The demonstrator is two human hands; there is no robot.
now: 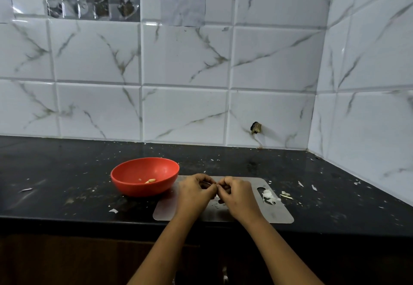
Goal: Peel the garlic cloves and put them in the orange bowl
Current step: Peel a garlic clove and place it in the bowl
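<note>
The orange bowl [143,176] stands on the black counter, left of a steel cutting board [277,214]. One peeled clove [150,181] lies inside it. My left hand [195,192] and my right hand [237,193] meet above the board, fingers curled. Together they pinch a small garlic clove [217,186] between the fingertips; it is mostly hidden by the fingers. White garlic skins [268,195] lie at the board's handle hole. Small peel scraps [216,205] lie on the board under the hands.
The black counter [67,173] is strewn with peel flakes, with a few more scraps [286,195] right of the board. Tiled walls rise behind and on the right. The counter's front edge runs just below the board.
</note>
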